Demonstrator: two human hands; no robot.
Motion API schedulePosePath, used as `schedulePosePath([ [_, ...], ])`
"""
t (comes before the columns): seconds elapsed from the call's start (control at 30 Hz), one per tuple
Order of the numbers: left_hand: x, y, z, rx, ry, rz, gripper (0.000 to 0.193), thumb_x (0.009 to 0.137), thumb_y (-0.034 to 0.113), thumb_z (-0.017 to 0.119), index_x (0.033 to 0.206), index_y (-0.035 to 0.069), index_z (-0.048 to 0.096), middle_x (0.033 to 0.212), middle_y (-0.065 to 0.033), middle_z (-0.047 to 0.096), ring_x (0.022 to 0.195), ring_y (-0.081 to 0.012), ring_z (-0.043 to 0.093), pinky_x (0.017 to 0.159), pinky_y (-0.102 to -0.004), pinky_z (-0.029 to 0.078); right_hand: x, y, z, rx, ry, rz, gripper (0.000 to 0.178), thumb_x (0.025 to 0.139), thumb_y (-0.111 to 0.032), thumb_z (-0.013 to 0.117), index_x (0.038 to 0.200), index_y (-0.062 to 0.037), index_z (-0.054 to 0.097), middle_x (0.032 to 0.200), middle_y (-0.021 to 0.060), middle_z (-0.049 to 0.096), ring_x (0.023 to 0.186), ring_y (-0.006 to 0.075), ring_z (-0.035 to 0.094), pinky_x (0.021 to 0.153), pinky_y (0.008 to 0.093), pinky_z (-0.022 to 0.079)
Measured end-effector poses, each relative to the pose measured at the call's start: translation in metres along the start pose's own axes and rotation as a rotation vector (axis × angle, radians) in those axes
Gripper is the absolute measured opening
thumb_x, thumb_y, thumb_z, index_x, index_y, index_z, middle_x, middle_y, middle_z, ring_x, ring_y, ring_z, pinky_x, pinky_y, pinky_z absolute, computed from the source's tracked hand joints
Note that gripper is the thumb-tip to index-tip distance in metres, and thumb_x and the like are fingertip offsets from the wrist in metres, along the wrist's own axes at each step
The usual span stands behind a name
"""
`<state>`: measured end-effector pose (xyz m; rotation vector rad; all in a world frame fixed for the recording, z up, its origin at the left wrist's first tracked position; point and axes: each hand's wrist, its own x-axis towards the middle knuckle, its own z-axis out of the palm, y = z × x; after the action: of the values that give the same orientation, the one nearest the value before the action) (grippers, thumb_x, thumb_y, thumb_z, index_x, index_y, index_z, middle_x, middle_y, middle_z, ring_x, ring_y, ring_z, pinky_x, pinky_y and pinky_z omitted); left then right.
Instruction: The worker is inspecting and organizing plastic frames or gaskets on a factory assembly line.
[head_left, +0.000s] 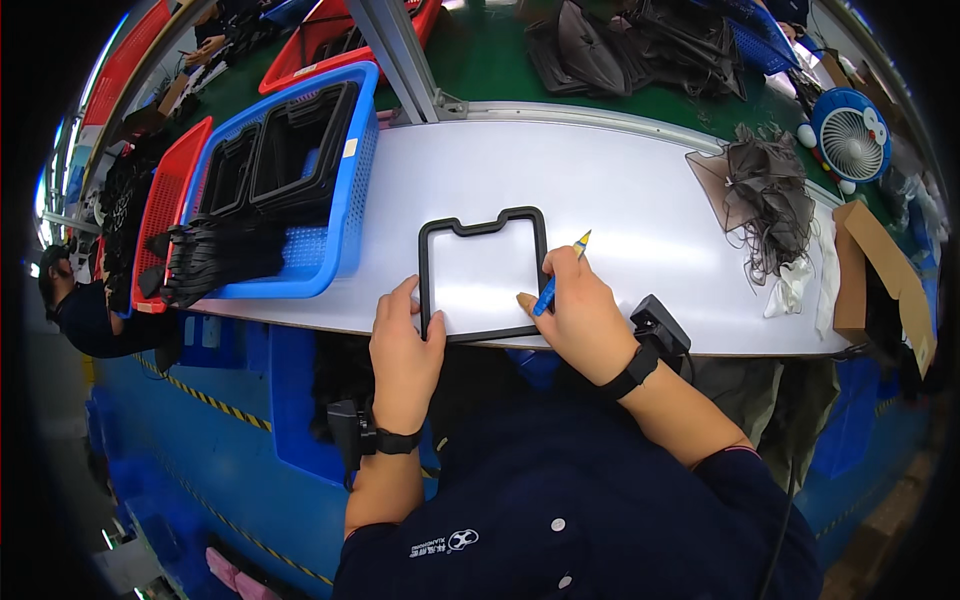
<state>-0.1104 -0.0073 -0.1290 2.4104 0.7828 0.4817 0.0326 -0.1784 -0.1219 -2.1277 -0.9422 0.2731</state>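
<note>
A black frame with a stepped notch in its top edge lies flat on the white table near its front edge. At its lower left corner is my left hand, its thumb inside the frame and its fingers outside, gripping that side. My right hand rests by the frame's right side and is closed round a slim, pen-like tool with a blue body. The tool's yellow, tapered end sticks out above the hand, pointing up and right; its exact kind cannot be made out.
To the left stands a blue basket of black frames, beside red baskets. Dark mesh pieces lie at right, near a cardboard box and a blue fan. A metal post rises behind the white table.
</note>
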Motion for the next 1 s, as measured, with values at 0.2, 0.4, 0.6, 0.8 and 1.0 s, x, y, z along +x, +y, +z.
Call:
schedulePosePath([
  [0.2,0.015,0.004,0.009,-0.05,-0.048,0.006,0.042,0.083,0.002,0.065,0.125,-0.001,0.058,0.098,-0.0147,0.059,0.081,-0.0294,0.062,0.071,-0.0381,0.053,0.019,0.018,0.006,-0.093,0.09,-0.064,0.032,0.08,0.005,0.061,0.105,-0.0011,0.042,0.093,0.0251,0.055,0.076,0.0453,0.061,0.066,0.0483,0.051],
  [0.4,0.019,0.012,0.013,-0.041,0.014,0.02,0.044,0.086,0.008,0.069,0.128,0.0,0.058,0.102,-0.014,0.057,0.084,-0.0259,0.06,0.074,-0.0374,0.051,0.063,0.027,-0.044,-0.152,-0.063,-0.086,0.039,0.084,-0.022,0.076,0.101,-0.0011,0.047,0.084,0.0236,0.062,0.082,0.0445,0.064,0.069,0.0491,0.053],
  [0.6,0.006,0.037,-0.006,-0.275,0.057,0.087,0.033,0.088,0.004,0.069,0.12,0.001,0.063,0.098,-0.009,0.057,0.077,-0.0159,0.056,0.068,-0.0271,0.049,0.198,0.135,-0.085,-0.777,0.569,-0.349,0.02,0.087,-0.012,0.065,0.102,-0.0027,0.056,0.102,0.0183,0.063,0.102,0.0361,0.061,0.079,0.045,0.054],
  [0.8,-0.003,0.045,-0.004,-0.515,-0.087,0.219,0.023,0.091,0.0,0.064,0.115,-0.001,0.066,0.091,-0.0053,0.059,0.077,-0.0105,0.056,0.068,-0.0228,0.047,0.205,0.114,-0.127,-0.566,0.555,-0.241,0.019,0.088,-0.014,0.069,0.105,-0.0087,0.063,0.093,0.0163,0.067,0.091,0.0367,0.064,0.076,0.0434,0.053],
  [1.0,0.011,0.062,0.015,-0.811,-0.271,0.113,0.026,0.097,0.006,0.063,0.122,-0.001,0.061,0.092,-0.0014,0.057,0.08,-0.0075,0.055,0.072,-0.0208,0.047,0.092,0.031,-0.188,-0.315,0.643,-0.471,0.026,0.086,-0.004,0.072,0.111,-0.0051,0.065,0.101,0.0155,0.071,0.088,0.0337,0.068,0.076,0.0372,0.055],
])
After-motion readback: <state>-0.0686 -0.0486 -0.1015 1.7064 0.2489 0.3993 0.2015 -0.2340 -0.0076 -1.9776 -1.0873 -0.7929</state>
